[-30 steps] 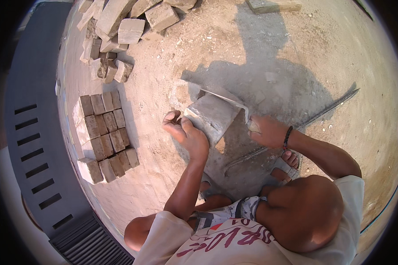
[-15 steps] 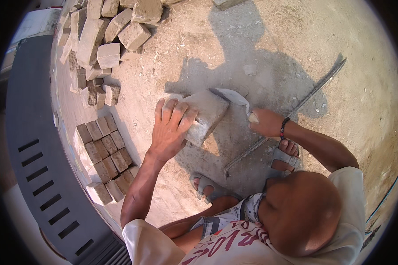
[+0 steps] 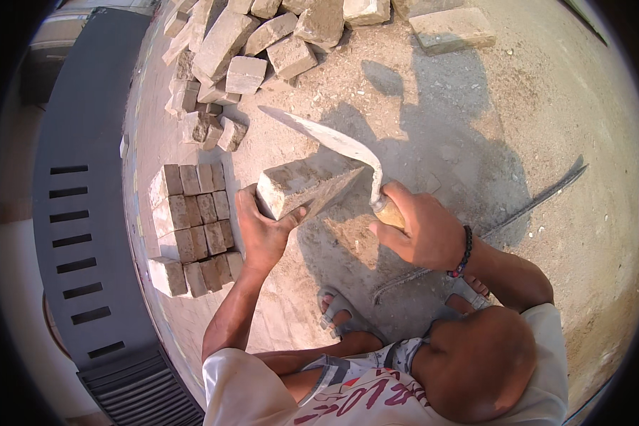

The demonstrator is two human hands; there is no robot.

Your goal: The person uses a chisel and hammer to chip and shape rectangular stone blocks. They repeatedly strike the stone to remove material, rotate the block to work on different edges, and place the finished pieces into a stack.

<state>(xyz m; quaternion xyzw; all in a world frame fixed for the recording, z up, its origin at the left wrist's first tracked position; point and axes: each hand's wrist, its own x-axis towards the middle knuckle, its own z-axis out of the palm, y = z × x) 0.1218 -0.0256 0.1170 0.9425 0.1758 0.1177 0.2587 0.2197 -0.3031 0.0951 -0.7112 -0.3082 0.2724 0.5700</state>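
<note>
My left hand [image 3: 264, 231] grips a long grey-brown brick [image 3: 309, 181] by its near left end, thumb on the near side and fingers around the end. The brick is tilted, with its crusty top face showing. In my right hand [image 3: 426, 227], closed round the wooden handle, is a trowel [image 3: 334, 138] with a bent metal neck. Its narrow blade points to the far left, just above and beyond the brick. Whether blade and brick touch I cannot tell.
At far left lies a heap of loose bricks [image 3: 247, 74]. Nearer stands a neat stack of bricks [image 3: 192, 220], beside a dark slotted gate [image 3: 64, 234]. A larger block [image 3: 453, 32] lies at the back. A dark strip [image 3: 539, 199] crosses the sandy ground on the right, near my sandalled feet.
The brick has been turned and tilted; my left hand has shifted from its top to its end. The trowel has swung up and left, away from the brick's far right edge. The view has shifted.
</note>
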